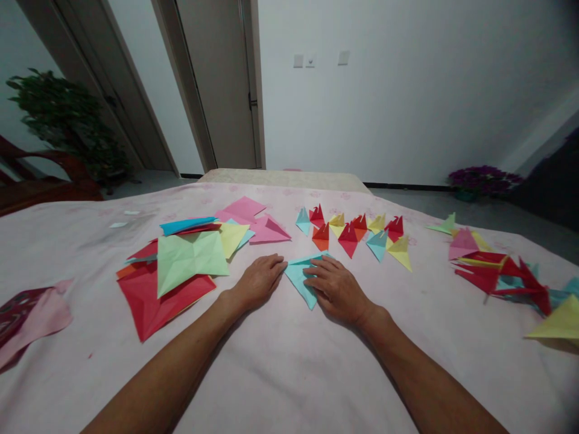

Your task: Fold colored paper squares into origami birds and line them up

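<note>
A light-blue paper (297, 279), folded into a triangle, lies on the table between my hands with one point facing me. The fingers of my left hand (259, 279) are bent and close together at its left corner, seeming to pinch it. Flat across the right part of the paper rests my right hand (337, 286), its fingers slightly spread and covering that corner. Beyond my hands stand several small folded paper birds in blue, red, orange and yellow, among them a red bird (348, 239).
Left of my hands is a pile of creased paper, with a pale green sheet (190, 259) over a red sheet (156, 307). Pink sheets (242, 209) lie behind it. More folded paper, including a red piece (520, 277), sits at the right. A pink cloth (43, 322) lies far left.
</note>
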Action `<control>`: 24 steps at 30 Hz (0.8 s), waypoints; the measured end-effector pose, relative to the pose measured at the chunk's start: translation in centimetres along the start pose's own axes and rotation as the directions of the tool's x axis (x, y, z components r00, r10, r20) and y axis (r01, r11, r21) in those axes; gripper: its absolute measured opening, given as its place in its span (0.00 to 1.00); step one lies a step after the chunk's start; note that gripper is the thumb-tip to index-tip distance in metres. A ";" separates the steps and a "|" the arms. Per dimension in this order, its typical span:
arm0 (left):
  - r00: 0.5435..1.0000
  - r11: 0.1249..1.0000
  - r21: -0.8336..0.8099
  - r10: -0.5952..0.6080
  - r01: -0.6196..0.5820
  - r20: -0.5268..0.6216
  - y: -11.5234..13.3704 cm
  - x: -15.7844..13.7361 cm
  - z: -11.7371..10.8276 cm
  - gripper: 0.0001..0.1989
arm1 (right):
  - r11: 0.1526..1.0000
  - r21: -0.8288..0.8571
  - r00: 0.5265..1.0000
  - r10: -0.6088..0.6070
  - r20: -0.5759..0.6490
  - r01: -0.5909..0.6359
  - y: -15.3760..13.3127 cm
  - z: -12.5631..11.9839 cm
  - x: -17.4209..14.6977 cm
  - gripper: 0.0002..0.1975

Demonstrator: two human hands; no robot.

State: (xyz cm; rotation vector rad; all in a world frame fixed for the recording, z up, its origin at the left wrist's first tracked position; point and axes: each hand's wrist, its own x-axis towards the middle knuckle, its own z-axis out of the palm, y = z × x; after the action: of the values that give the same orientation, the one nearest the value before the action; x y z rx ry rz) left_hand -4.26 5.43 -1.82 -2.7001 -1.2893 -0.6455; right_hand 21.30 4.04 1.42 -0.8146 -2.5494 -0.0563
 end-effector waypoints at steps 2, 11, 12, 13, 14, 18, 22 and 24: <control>1.000 1.000 0.002 0.023 -0.023 0.016 -0.3 0.2 -0.1 0.16 | 1.000 0.025 1.000 0.005 -0.006 -0.005 0.4 -0.2 -0.3 0.17; 1.000 0.997 -0.072 -0.020 0.020 0.009 -1.0 0.5 0.0 0.15 | 1.000 -0.008 1.000 0.019 -0.003 -0.019 0.7 -0.7 -0.3 0.13; 1.000 0.996 -0.082 -0.020 0.021 0.011 -1.0 0.6 -0.1 0.15 | 0.999 -0.018 0.999 0.036 -0.014 -0.036 0.8 -0.7 -0.4 0.11; 1.000 0.996 -0.090 -0.019 0.020 0.012 -1.0 0.6 -0.2 0.15 | 0.998 -0.026 0.998 0.058 -0.025 -0.058 0.8 -0.7 -0.4 0.10; 1.000 0.995 -0.096 -0.017 0.018 0.013 -1.0 0.7 -0.2 0.15 | 0.996 -0.032 0.996 0.080 -0.038 -0.081 1.0 -0.7 -0.5 0.09; 1.000 0.994 -0.105 -0.022 0.023 0.011 -1.0 1.1 -0.3 0.14 | 0.986 -0.039 0.983 0.157 -0.095 -0.161 1.8 -0.7 -1.0 0.09; 0.999 0.995 -0.088 -0.047 0.046 -0.012 -0.9 1.5 0.1 0.12 | 0.984 -0.024 0.979 0.175 -0.099 -0.178 2.4 -0.9 -1.4 0.11; 0.999 0.996 -0.083 -0.042 0.040 -0.021 -0.9 1.6 0.3 0.11 | 0.988 -0.003 0.985 0.153 -0.081 -0.154 2.4 -1.0 -1.4 0.15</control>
State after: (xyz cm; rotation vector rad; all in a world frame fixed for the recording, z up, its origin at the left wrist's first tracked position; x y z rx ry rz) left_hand -3.93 7.20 -1.49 -2.7289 -1.3449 -0.7488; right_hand 24.09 5.11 1.44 -0.9892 -2.4051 -0.0504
